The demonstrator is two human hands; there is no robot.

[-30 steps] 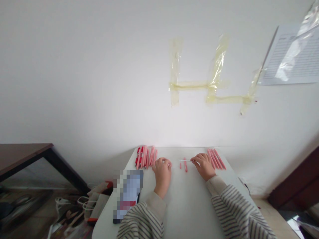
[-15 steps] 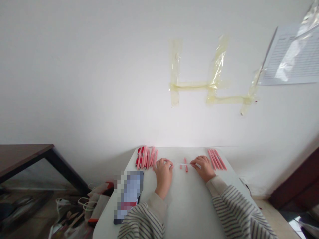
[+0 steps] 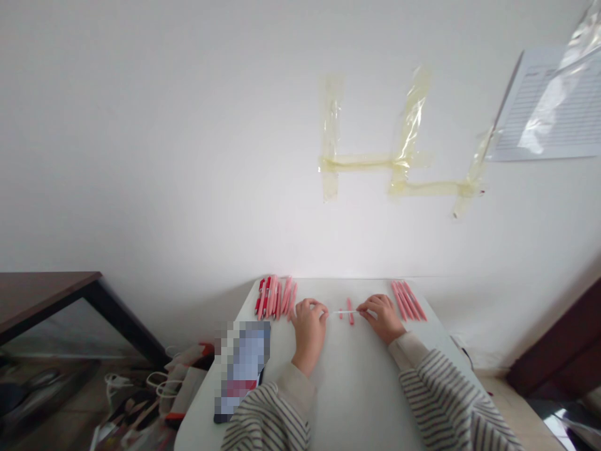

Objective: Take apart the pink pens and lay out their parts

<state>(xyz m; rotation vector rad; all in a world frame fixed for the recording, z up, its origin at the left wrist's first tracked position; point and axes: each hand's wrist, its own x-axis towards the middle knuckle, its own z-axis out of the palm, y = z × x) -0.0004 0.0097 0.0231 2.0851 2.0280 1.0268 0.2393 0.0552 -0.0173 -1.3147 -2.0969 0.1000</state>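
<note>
A thin white pen refill (image 3: pixel 346 311) stretches level between my two hands, just above the table. My right hand (image 3: pixel 381 316) pinches its right end between thumb and fingertips. My left hand (image 3: pixel 310 329) is closed in a pinch at the refill's left end; whatever is between its fingertips is too small to make out. Beneath the refill lie a pink pen barrel (image 3: pixel 351 319) and a short pink pen piece (image 3: pixel 340 316). Pink and red pens (image 3: pixel 275 297) lie in a group beyond my left hand. Several pink pen barrels (image 3: pixel 408 300) lie side by side beyond my right hand.
A phone (image 3: pixel 244 369), its screen blurred out, lies on the white table (image 3: pixel 361 394) left of my left forearm. The wall (image 3: pixel 235 156) rises behind the table. A dark-topped desk (image 3: pixel 47 285) and bags (image 3: pixel 183 388) are at the left.
The refill has shifted slightly left with my right hand, and its left end is now nearer my left fingertips. The pens and barrels have not moved.
</note>
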